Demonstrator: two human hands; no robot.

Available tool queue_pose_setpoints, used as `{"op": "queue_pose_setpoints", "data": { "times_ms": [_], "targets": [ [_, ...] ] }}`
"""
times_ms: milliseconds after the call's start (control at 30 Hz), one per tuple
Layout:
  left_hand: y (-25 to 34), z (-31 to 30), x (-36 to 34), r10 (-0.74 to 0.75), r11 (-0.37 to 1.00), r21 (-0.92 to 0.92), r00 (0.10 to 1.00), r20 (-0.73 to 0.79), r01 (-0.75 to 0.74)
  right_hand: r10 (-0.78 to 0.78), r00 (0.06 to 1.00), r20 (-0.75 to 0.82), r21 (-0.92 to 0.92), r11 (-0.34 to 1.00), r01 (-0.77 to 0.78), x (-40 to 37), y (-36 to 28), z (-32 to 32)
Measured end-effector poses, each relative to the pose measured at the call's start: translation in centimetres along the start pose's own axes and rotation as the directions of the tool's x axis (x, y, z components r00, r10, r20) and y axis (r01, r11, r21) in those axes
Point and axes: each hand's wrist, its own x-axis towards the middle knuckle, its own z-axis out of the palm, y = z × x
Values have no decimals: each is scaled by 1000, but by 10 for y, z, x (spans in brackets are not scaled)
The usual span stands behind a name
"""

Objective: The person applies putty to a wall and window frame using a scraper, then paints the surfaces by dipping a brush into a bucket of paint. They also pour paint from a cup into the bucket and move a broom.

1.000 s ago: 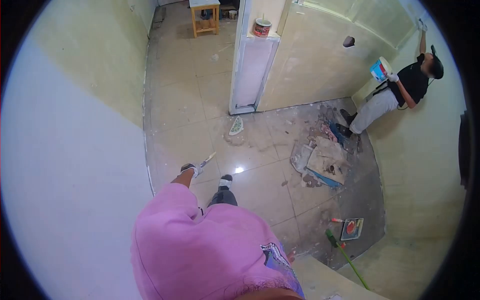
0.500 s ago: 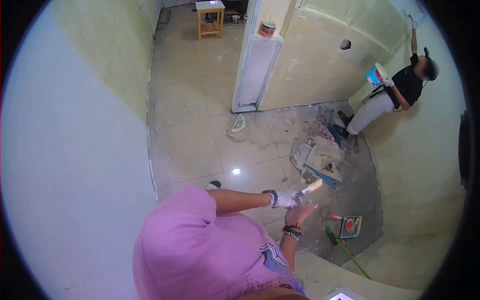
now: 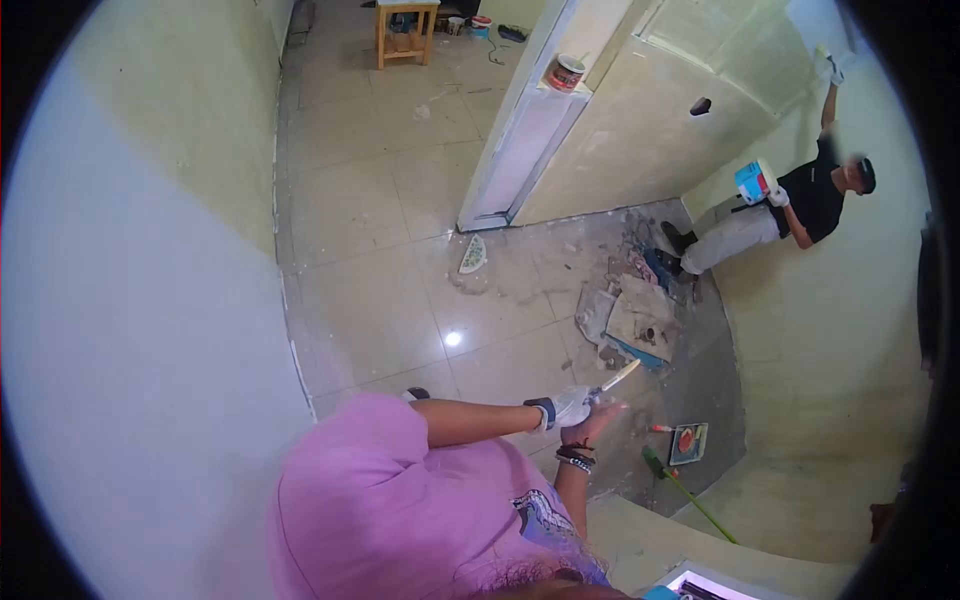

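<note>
My left hand (image 3: 568, 408), in a pale glove with a dark cuff, is wrapped round the handle of a paintbrush (image 3: 620, 376). The brush's light bristles point up and to the right, and its narrow side shows. Just below it, my right hand (image 3: 598, 422) is bare, with the fingers stretched out close to the handle and the gloved fingers. Bracelets (image 3: 575, 458) circle the right wrist. A pink sleeve and shirt (image 3: 390, 500) fill the lower part of the view.
A co-worker (image 3: 815, 190) holds a bucket (image 3: 755, 182) and reaches up the wall with a tool. Rubble and crumpled sheets (image 3: 640, 315) lie on the floor, near a paint tray (image 3: 688, 443) and a green broom (image 3: 690, 490). A tin (image 3: 566, 73) stands on a ledge.
The paintbrush has turned from its broad face to its narrow side. My hands stay close together. The whole view has shifted slightly, and the co-worker's head has turned.
</note>
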Motion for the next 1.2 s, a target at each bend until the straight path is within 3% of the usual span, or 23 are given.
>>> {"op": "queue_pose_setpoints", "data": {
  "times_ms": [67,100,167,200,300,400,533,567,667,700,800,833,933,1033,1133,1167,1200],
  "targets": [
    [-14,-5,-1,100,994,-34,993,-57,-102,41,999,36,-38,998,-40,-23,-1,31],
    [-21,-4,-1,110,993,-42,992,-53,-112,117,983,140,17,993,-120,-8,8,9],
    [-26,-6,-9,88,994,-60,996,10,-87,59,997,57,-5,998,-59,2,19,-8],
    [-4,-58,-14,80,991,-116,996,48,-74,35,999,-16,-56,998,-36,0,16,39],
    [5,-82,-25,79,988,-137,993,87,-67,-35,956,-292,-142,990,-8,-23,6,86],
    [3,-76,-30,144,969,-199,989,-39,-149,-13,992,-127,-149,989,-6,-34,6,101],
    [6,-85,-26,72,987,-147,996,50,-64,25,994,-105,-89,995,-35,-33,8,111],
    [5,-87,-27,107,982,-159,993,52,-97,-74,984,-164,-112,992,56,-29,11,111],
    [2,-83,-27,207,962,-192,977,53,-194,-94,983,-159,-136,988,73,-34,1,105],
    [1,-80,-26,290,941,-196,956,54,-275,-168,969,-180,-153,978,141,-14,5,82],
    [36,-103,-49,166,970,-185,986,20,-160,-263,936,-232,-207,954,217,-19,9,77],
    [31,-96,-46,221,956,-203,975,14,-214,-210,954,-213,-159,971,178,-15,9,68],
    [30,-100,-43,200,971,-155,972,123,-180,-104,984,-148,-78,993,94,-17,3,67],
    [31,-98,-49,198,974,-149,960,198,-170,-186,974,-129,-179,970,162,-39,-9,100],
    [26,-84,-45,205,953,-236,978,38,-191,-115,990,-78,-107,989,106,-34,-8,90],
    [23,-77,-39,168,950,-277,984,57,-146,-150,988,-33,-201,970,141,-21,-6,56],
    [24,-76,-41,155,958,-254,984,84,-129,-169,984,-61,-166,974,157,-17,0,44]
  ]
}}
